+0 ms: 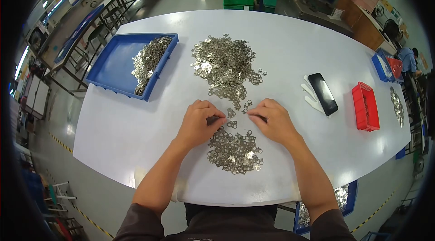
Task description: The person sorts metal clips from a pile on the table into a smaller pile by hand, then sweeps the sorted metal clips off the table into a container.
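Observation:
Small flat silvery metal parts with ring-shaped holes lie on the white table. A large heap of metal parts (pixel 224 62) spreads beyond my hands, and a smaller pile of metal parts (pixel 234 152) lies nearer my body. Between the two piles, my left hand (pixel 199 123) is closed, its fingertips pinched together beside a few loose parts (pixel 231 124). Across from it, my right hand (pixel 274 121) is also closed, thumb and forefinger together at some loose parts (pixel 247 105). Whatever sits between the fingertips of either hand is too small to make out.
On the left, a blue tray (pixel 113 62) holds more metal parts along its right side. A phone (pixel 323 93) rests on a white glove (pixel 311 96) to the right. Farther right stand a red bin (pixel 364 107) and a blue bin (pixel 383 66). A person (pixel 408 60) is at the far right.

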A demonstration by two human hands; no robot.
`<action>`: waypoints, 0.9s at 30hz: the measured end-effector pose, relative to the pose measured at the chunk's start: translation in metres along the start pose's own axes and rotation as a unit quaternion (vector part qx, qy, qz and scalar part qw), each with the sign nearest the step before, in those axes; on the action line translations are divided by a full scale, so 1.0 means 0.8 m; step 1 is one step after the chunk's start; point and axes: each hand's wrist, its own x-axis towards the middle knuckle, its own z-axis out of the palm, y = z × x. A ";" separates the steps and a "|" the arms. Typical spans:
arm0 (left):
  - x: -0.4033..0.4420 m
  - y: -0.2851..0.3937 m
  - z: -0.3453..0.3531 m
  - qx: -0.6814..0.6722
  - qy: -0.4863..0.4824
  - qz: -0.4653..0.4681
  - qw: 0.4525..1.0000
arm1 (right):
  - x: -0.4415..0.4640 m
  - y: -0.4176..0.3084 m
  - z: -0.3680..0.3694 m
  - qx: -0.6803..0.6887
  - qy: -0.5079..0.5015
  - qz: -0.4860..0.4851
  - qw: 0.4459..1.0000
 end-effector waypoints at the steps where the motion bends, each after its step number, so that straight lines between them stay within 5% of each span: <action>1: 0.000 0.001 0.000 0.008 0.000 0.014 1.000 | -0.001 -0.003 0.002 -0.006 -0.004 -0.005 1.000; 15: -0.003 -0.003 0.001 0.010 -0.022 0.019 1.000 | -0.003 -0.030 0.009 0.012 -0.049 -0.060 0.997; 21: 0.000 0.001 -0.004 -0.033 -0.040 -0.063 0.997 | -0.007 -0.021 0.005 0.056 -0.085 -0.041 0.994; 27: -0.004 0.009 -0.007 0.039 -0.053 0.028 0.997 | -0.004 -0.025 0.004 0.053 -0.095 -0.079 0.991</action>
